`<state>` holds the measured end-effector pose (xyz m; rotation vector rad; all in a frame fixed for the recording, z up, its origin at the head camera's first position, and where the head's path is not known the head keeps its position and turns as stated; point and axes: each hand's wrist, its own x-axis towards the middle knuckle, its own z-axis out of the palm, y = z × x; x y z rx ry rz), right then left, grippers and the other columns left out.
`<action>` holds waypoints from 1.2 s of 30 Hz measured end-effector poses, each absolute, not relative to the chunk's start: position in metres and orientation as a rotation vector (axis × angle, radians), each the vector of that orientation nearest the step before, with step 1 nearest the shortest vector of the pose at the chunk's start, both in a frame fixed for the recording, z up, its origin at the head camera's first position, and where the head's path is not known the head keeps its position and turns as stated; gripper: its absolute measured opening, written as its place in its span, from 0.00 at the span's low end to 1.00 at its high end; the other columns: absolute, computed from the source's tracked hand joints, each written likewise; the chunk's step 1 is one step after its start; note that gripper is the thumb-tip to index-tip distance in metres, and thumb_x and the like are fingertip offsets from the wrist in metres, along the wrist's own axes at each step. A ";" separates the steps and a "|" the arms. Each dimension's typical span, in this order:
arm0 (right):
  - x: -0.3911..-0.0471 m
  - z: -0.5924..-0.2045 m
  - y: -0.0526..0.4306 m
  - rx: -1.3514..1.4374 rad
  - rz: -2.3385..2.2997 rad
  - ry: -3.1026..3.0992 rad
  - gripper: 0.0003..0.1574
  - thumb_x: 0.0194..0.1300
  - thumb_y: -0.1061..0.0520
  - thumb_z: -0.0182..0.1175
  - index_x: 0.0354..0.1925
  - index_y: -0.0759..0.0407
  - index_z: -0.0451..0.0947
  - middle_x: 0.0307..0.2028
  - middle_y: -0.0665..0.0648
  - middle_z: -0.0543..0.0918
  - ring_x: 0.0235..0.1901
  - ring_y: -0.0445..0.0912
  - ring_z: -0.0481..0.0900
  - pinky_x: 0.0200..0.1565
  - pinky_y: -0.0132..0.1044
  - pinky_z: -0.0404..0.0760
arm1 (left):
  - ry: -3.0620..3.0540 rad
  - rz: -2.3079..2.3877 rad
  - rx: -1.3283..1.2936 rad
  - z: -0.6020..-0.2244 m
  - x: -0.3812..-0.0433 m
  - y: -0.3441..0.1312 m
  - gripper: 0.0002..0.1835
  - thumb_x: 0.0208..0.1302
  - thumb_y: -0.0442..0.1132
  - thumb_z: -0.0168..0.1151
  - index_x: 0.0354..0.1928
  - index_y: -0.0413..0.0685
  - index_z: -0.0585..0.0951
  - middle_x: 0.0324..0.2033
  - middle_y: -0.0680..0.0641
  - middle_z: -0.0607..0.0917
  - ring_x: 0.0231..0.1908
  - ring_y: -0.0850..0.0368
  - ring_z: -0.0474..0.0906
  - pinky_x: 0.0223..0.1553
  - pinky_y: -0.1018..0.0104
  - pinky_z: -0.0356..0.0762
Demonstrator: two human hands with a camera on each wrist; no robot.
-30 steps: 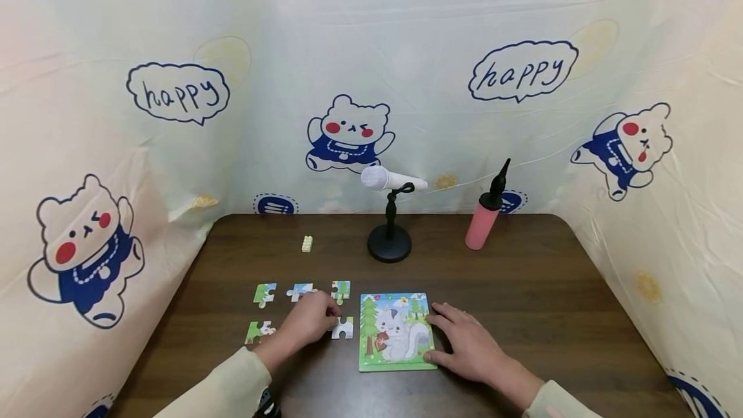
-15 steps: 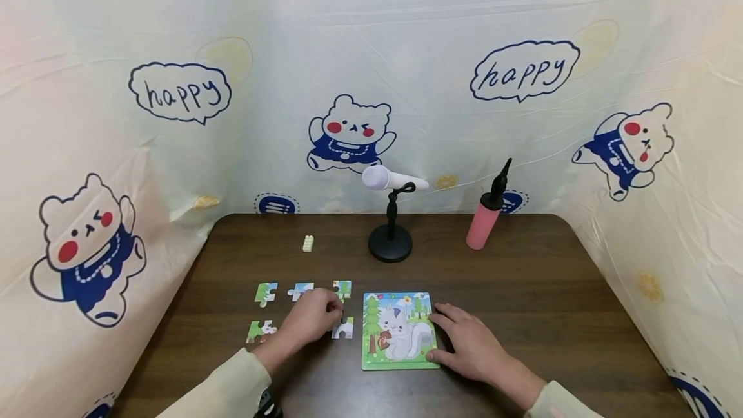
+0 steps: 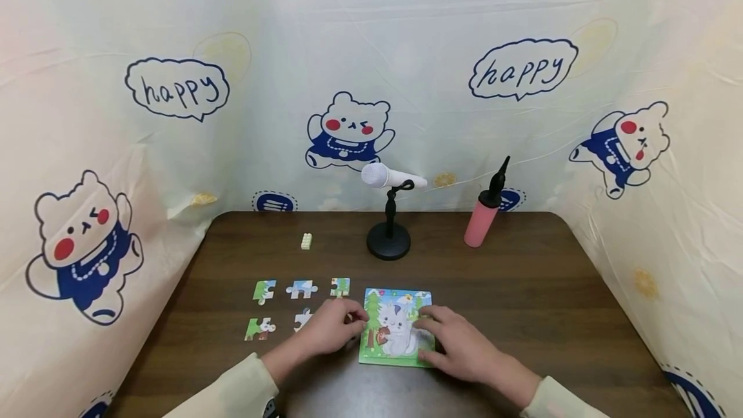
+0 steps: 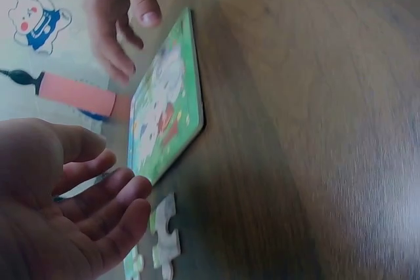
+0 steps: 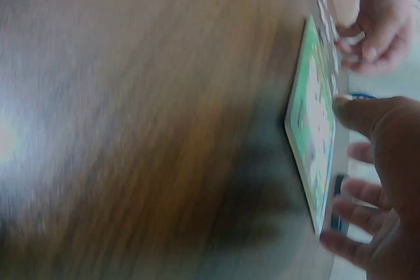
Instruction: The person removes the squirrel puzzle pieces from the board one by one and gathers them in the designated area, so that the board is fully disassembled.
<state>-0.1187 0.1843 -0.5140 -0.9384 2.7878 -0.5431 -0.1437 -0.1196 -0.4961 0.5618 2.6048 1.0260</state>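
Note:
A jigsaw puzzle board [image 3: 383,357] with a white squirrel picture lies flat on the table. At its left edge is my left hand [image 3: 333,328], fingers loosely bent; the left wrist view reveals nothing between them. My right hand [image 3: 464,347] spreads over the board's right side, thumb apart from the fingers. Left of the board, loose jigsaw pieces lie in two rows, among them a green one [image 3: 264,291], a blue one [image 3: 302,289] and a green-and-white one [image 3: 259,329]. My left hand partly covers a white piece [image 3: 302,318] and hides what lies beneath it.
Behind the board stands a white microphone [image 3: 400,179] on a black round stand [image 3: 388,242]. A pink hand pump [image 3: 480,224] with a black nozzle is at the back right. A small cream toy brick [image 3: 306,241] lies at the back left. Printed cloth [image 3: 429,18] surrounds the wooden table [image 3: 522,295].
My left hand has moved right, from above the loose pieces to the board's left edge, uncovering the blue piece. My right hand has shifted slightly left over the board.

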 end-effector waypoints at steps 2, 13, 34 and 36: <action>-0.116 -0.514 0.179 -1.063 -0.534 2.745 0.29 0.69 0.38 0.65 0.63 0.45 0.80 0.67 0.53 0.74 0.66 0.49 0.73 0.62 0.52 0.77 | 2.584 1.031 0.573 -0.497 -0.143 -0.115 0.08 0.70 0.39 0.64 0.46 0.48 0.88 0.37 0.56 0.86 0.34 0.63 0.77 0.38 0.65 0.77; -0.116 -0.524 0.165 -1.406 -0.473 2.607 0.24 0.71 0.42 0.64 0.63 0.39 0.80 0.66 0.50 0.76 0.65 0.46 0.73 0.62 0.53 0.75 | 2.597 0.966 0.584 -0.500 -0.141 -0.101 0.08 0.65 0.38 0.66 0.44 0.49 0.88 0.36 0.56 0.87 0.35 0.64 0.78 0.40 0.63 0.78; -0.110 -0.524 0.168 -1.555 -0.267 2.659 0.25 0.74 0.44 0.61 0.67 0.29 0.76 0.68 0.54 0.75 0.62 0.49 0.76 0.57 0.51 0.78 | 2.520 0.961 0.579 -0.499 -0.139 -0.099 0.09 0.64 0.39 0.67 0.43 0.47 0.90 0.33 0.58 0.88 0.32 0.66 0.77 0.37 0.66 0.76; -0.109 -0.524 0.168 -1.569 -0.264 2.668 0.25 0.74 0.45 0.60 0.67 0.30 0.75 0.68 0.54 0.75 0.63 0.49 0.76 0.57 0.51 0.78 | 2.507 0.969 0.574 -0.498 -0.138 -0.099 0.09 0.64 0.39 0.67 0.43 0.47 0.90 0.33 0.58 0.87 0.32 0.65 0.76 0.37 0.66 0.76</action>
